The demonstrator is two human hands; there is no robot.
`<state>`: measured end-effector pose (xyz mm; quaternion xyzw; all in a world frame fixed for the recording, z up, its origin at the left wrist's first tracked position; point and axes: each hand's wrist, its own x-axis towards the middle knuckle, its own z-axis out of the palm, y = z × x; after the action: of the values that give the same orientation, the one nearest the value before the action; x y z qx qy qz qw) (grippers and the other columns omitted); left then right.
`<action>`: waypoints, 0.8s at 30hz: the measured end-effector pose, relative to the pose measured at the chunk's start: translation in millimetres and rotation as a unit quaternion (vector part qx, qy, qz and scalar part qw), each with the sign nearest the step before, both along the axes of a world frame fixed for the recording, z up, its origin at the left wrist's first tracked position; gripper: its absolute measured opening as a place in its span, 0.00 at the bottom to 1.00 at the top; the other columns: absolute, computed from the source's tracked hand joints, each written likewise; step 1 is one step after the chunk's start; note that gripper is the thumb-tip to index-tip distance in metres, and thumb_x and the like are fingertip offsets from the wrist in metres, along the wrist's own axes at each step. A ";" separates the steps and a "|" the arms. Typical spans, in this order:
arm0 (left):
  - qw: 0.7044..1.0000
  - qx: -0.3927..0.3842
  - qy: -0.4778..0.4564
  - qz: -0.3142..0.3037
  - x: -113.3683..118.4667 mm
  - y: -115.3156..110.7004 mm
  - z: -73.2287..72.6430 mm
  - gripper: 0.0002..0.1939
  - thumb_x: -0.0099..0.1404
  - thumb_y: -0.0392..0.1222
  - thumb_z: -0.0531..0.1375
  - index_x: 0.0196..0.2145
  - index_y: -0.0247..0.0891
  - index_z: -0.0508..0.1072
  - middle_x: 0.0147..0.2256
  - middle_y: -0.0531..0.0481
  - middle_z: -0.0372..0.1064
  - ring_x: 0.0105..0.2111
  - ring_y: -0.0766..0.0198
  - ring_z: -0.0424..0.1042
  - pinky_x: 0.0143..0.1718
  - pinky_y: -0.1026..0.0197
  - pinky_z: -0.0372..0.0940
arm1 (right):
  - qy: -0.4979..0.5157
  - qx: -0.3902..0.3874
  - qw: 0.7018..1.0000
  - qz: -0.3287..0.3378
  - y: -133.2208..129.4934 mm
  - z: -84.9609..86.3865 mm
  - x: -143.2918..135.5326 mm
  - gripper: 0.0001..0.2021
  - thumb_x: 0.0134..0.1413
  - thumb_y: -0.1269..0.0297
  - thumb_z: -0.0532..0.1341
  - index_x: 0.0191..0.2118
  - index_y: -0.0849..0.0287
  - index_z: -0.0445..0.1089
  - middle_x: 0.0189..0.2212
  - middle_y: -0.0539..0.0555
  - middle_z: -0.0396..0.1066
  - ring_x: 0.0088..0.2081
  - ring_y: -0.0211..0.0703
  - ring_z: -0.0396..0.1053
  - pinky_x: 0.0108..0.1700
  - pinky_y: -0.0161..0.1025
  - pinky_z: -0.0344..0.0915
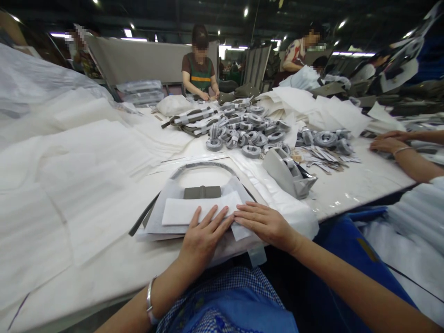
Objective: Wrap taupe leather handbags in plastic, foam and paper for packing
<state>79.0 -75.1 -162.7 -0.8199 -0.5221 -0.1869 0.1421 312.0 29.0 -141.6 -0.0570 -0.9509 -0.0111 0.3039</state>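
Note:
In front of me on the table lies a flat handbag (152, 221) wrapped in thin white paper, its wrapped handle (208, 164) curving away from me. An olive-grey buckle-like flap (202, 192) shows near its middle. Across the bag rests a white padded strip (180, 212). My left hand (204, 231) lies on the strip with its fingers spread. Flat at the strip's right end is my right hand (265, 223), fingers stretched out and close to the left fingertips. Part of the bag is hidden beneath the paper and hands.
A grey tape dispenser (287, 173) stands to the right beside white foam sheeting (258, 178). Beyond are several wrapped strap coils (251, 134) and tags (328, 157). White paper sheets (86, 180) cover the left. A co-worker's hands (391, 142) and a blue bin (350, 259) are at right.

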 end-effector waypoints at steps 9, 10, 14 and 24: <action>0.999 -0.033 0.011 0.017 1.3 -3.5 1.5 0.30 0.73 0.34 0.49 0.69 0.46 0.47 0.68 0.54 0.49 0.66 0.54 0.54 0.66 0.41 0.46 | 0.063 0.024 0.996 -0.059 -26.7 0.6 4.9 0.16 0.66 0.72 0.55 0.56 0.54 0.71 0.48 0.50 0.78 0.52 0.43 0.72 0.58 0.49 0.67; 0.999 -0.034 0.011 0.018 1.6 -3.4 1.6 0.30 0.73 0.34 0.49 0.69 0.46 0.47 0.68 0.54 0.49 0.66 0.54 0.55 0.66 0.41 0.46 | 0.071 0.021 0.995 -0.064 -29.5 -1.5 6.4 0.16 0.66 0.72 0.56 0.55 0.53 0.71 0.48 0.50 0.78 0.50 0.43 0.72 0.56 0.47 0.67; 0.999 -0.034 0.006 0.019 2.8 -2.6 1.5 0.30 0.72 0.33 0.50 0.69 0.47 0.49 0.67 0.54 0.51 0.65 0.54 0.55 0.66 0.41 0.46 | 0.078 0.007 0.993 -0.090 -37.5 -15.7 10.7 0.18 0.64 0.73 0.58 0.56 0.51 0.71 0.47 0.48 0.78 0.46 0.43 0.72 0.50 0.44 0.69; 0.989 -0.118 -0.080 0.031 8.8 -0.5 25.5 0.30 0.68 0.43 0.59 0.65 0.49 0.58 0.65 0.52 0.58 0.64 0.51 0.58 0.64 0.36 0.51 | 0.104 -0.025 0.994 -0.036 -26.9 -42.8 0.1 0.14 0.66 0.72 0.55 0.51 0.57 0.74 0.43 0.55 0.80 0.40 0.43 0.74 0.40 0.43 0.70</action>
<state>87.8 -75.6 -137.2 -0.7968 -0.5754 -0.1844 0.0080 312.1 2.0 -184.4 -0.0993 -0.9114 0.0080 0.3992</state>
